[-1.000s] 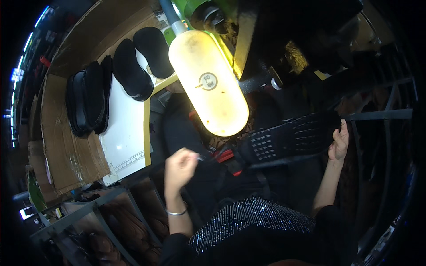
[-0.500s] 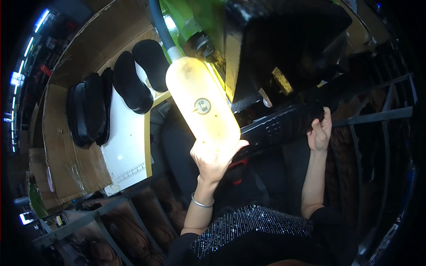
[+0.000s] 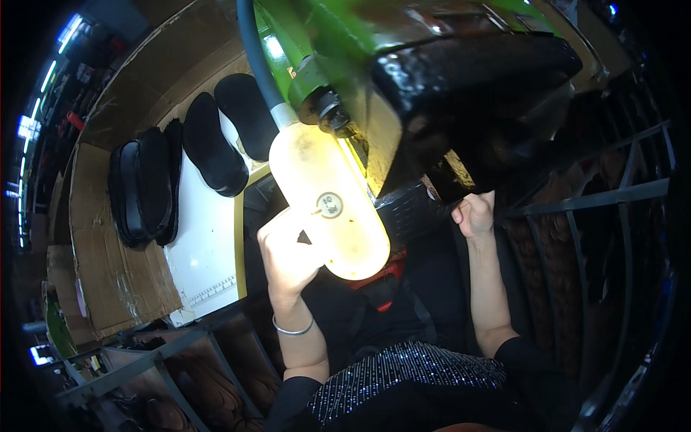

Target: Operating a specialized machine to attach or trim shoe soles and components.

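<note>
A glowing elongated lamp point(image 3: 345, 234) hangs in front of my left hand point(image 3: 288, 252), covering its fingers; only the bright back of the hand and its wrist show. Behind the lamp, a black perforated piece point(image 3: 407, 210) lies under the black head point(image 3: 475, 79) of a green machine point(image 3: 324, 36). My right hand point(image 3: 475, 214) is closed just below the machine head, near the right end of the black piece. Its fingers are curled, and what they hold is lost in the dark.
On the left, a cardboard box point(image 3: 111, 281) holds several black shoe soles point(image 3: 212, 144) beside a white board point(image 3: 201, 252). A grey gooseneck point(image 3: 259, 61) carries the lamp. Metal racks point(image 3: 619, 198) with brown pieces stand at the right and lower left.
My left hand has moved left and slightly up behind the lamp. My right hand has come left and down, its fingers more curled. The lamp and machine appear lower in view.
</note>
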Available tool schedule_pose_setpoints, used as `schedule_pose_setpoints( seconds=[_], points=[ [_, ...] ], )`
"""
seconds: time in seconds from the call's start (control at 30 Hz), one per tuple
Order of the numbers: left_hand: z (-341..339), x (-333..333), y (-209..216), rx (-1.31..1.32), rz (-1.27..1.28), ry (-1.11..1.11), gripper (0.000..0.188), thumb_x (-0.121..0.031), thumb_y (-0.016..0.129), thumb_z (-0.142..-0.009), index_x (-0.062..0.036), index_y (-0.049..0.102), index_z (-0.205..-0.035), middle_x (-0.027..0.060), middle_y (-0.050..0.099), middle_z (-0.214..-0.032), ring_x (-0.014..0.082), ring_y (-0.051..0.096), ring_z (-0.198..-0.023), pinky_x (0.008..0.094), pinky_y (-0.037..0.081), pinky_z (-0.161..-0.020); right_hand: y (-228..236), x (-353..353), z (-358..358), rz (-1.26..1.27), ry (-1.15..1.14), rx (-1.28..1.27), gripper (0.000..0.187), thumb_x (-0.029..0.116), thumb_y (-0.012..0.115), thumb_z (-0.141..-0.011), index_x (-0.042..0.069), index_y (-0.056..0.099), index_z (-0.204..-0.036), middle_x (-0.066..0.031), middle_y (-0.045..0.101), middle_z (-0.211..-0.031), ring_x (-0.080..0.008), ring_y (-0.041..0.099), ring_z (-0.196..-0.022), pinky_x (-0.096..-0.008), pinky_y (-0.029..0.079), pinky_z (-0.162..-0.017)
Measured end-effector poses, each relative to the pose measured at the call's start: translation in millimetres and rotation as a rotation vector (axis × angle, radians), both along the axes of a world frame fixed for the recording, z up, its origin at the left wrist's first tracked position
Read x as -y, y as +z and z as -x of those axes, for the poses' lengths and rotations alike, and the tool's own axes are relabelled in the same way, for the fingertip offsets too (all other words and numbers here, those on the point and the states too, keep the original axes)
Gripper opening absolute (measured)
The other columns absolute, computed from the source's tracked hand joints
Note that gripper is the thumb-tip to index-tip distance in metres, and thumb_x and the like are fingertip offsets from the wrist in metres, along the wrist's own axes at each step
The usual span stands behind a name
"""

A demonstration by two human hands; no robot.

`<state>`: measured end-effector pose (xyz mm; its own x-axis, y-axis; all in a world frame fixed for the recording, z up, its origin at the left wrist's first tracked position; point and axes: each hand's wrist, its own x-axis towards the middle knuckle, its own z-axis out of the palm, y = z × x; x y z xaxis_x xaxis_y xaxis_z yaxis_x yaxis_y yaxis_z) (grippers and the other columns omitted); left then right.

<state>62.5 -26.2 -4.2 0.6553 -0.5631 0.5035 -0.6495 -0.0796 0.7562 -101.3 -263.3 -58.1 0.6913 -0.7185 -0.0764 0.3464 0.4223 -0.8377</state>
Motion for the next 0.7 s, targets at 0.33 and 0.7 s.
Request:
schedule_pose_setpoints(
  seconds=[0.33, 0.7],
  points=[
    [29, -64, -43, -0.438, -0.006, 0.115, 0.026, -0.009, 0.083, -0.066, 0.0002, 0.059, -0.068, -0.0019, 0.048, -0.057, 0.0044, 0.04, -0.051, 0.0199, 0.031, -0.047, 21, -24, -15, 0.264, 0.187, -0.028, 0.023, 0.0, 0.069, -0.079, -0.002, 0.053, -0.096, -0.0077, 0.063, -0.08, -0.0032, 0.054, -0.055, -0.0143, 0.041, -0.042],
    [54, 28, -24, -0.63, 0.118, -0.117, 0.033, -0.003, 0.075, -0.073, 0.0046, 0.064, -0.103, 0.0092, 0.068, -0.096, 0.0136, 0.064, -0.084, 0.0265, 0.049, -0.081, 67, -52, -35, 0.887, 0.168, -0.204, 0.046, 0.002, 0.082, -0.066, -0.005, 0.051, -0.099, -0.0131, 0.065, -0.086, -0.0126, 0.064, -0.077, -0.0228, 0.053, -0.067]
  ],
)
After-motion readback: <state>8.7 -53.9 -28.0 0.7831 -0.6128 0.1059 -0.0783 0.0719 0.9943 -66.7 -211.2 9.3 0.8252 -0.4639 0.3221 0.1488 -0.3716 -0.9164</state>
